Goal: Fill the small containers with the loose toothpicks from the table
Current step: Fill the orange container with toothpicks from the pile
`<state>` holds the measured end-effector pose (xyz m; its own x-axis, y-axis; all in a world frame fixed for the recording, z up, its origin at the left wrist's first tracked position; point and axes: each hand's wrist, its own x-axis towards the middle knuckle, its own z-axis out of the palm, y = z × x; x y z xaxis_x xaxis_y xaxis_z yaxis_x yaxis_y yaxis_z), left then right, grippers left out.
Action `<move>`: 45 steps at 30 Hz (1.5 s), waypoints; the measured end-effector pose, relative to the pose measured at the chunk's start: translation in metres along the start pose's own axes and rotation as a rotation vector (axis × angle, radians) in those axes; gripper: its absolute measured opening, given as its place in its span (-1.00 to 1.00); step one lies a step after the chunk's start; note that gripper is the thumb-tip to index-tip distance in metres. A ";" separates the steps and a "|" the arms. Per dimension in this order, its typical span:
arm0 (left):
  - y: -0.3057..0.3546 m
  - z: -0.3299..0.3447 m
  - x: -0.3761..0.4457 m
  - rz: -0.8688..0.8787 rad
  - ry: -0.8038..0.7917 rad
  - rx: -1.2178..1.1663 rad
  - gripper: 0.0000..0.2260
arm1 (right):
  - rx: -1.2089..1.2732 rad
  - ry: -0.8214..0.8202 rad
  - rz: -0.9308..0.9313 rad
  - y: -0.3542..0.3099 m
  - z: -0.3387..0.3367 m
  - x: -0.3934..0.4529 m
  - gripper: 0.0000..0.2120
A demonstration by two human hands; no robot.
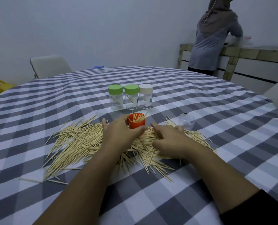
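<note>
Your two bare forearms reach in from the near edge of the checked tablecloth [151,200], the right one ending in a dark sleeve [264,208] at the lower right corner. Your left hand [120,130] lies over the middle of the loose toothpicks [79,140], fingers and thumb curled round the orange container [136,122] and gripping it upright; the little finger sticks out to the left. That orange container is open at the top and holds a bunch of toothpicks standing on end, tips leaning to the right. Your right hand [169,138] rests palm down on the pile just beside it, forefinger stretched toward the orange container, the other fingers bent down into the toothpicks; whether they pinch any you cannot tell.

The toothpicks spread in a wide heap under and around both hands, with the broader part on your left.

Beyond the heap three clear jars stand in a row, touching or nearly so: the left green-lidded jar [115,97], the middle green-lidded jar [131,97] and the white-lidded jar [145,96]. Each shows only a toothpick or two inside. To the right of your right hand a clear open container [186,121] sits at the heap's edge.
</note>
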<state>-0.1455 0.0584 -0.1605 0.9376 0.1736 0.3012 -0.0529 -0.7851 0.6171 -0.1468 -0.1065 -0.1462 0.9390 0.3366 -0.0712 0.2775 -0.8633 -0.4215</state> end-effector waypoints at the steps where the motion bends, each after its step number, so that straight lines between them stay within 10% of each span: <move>1: -0.001 -0.001 0.001 -0.006 0.005 -0.004 -0.45 | -0.041 0.004 -0.016 -0.002 0.002 0.000 -0.32; 24: -0.006 -0.005 0.004 -0.081 0.050 -0.026 -0.50 | -0.561 0.364 -0.143 -0.004 0.025 0.013 -0.69; 45: -0.004 -0.007 0.002 -0.085 0.025 -0.018 -0.50 | -0.085 0.506 0.073 0.007 0.016 0.016 -0.79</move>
<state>-0.1455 0.0663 -0.1576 0.9300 0.2547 0.2651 0.0204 -0.7558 0.6545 -0.1334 -0.1014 -0.1643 0.9313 0.0687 0.3576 0.2037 -0.9124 -0.3551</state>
